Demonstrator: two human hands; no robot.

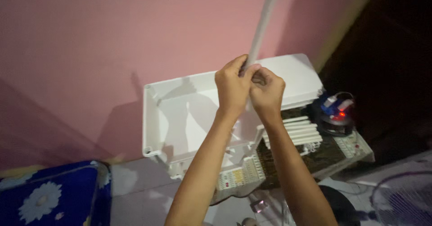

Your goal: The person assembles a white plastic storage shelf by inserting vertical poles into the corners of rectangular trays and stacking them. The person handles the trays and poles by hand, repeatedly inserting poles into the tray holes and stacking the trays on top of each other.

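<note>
Hands both on grey pipe [262, 26], above the white plastic housing [180, 113] leaning on the pink wall [90, 41]. Left hand [232, 87] fingers clamped round the pipe's lower end; right hand [267, 92] fingers closed just beside it. Pipe slants up past the housing. White slats [294, 131] and a red-lit device [336, 111] sit right of the housing.

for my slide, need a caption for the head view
Both hands, left hand and right hand, grip a grey pipe above an open white enclosure.
</note>
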